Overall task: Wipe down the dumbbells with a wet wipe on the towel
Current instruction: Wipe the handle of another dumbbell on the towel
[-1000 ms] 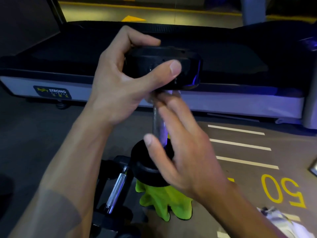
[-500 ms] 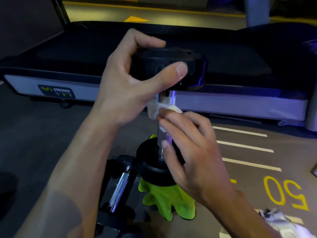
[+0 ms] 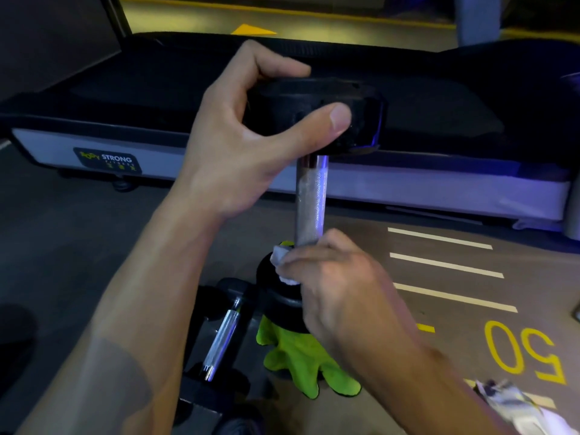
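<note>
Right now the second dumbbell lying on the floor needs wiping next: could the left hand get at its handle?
Probably not yet: the left hand grips the upright dumbbell's top head. Once freed, the lying dumbbell's handle lies uncovered below that forearm.

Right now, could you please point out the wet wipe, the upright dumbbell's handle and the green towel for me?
wet wipe (image 3: 280, 254): head view, on the white fold showing beside the fingers.
upright dumbbell's handle (image 3: 310, 199): head view, mid knurled metal shaft.
green towel (image 3: 301, 356): head view, on its crumpled middle.
</note>
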Demonstrator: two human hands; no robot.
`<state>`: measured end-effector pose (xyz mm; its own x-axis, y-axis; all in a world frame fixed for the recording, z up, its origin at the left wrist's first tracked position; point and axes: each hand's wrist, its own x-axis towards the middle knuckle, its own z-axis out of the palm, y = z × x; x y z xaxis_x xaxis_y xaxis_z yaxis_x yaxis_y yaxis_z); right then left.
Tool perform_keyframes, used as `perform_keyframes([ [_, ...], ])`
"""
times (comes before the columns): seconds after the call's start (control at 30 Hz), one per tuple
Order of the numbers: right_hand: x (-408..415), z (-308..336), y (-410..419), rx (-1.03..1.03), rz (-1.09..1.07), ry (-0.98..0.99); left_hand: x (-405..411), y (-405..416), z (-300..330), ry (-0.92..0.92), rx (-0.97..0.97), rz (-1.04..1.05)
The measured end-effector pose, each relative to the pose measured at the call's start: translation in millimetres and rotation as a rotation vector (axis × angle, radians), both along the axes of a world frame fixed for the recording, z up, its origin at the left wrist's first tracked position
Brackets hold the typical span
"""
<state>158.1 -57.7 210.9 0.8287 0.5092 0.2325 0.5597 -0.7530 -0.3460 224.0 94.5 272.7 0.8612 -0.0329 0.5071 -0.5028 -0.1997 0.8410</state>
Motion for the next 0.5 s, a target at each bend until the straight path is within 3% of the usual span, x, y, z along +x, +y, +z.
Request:
perform_keyframes([
  [0.07, 7, 11, 3, -0.085, -0.064, 0.111, 2, 0, -1, -0.003, -0.002, -0.009],
  [0.13, 7, 13, 5, -0.099, -0.048, 0.087, 3, 3, -1, -0.004, -0.004, -0.010],
  [0.4, 7, 10, -28, 0.086, -0.091, 0.241, 4, 21, -5, -0.016, -0.001, -0.008],
  [0.5, -5, 10, 1, -0.110, -0.117, 0.165, 2, 21, -7, -0.030, -0.039, -0.004],
])
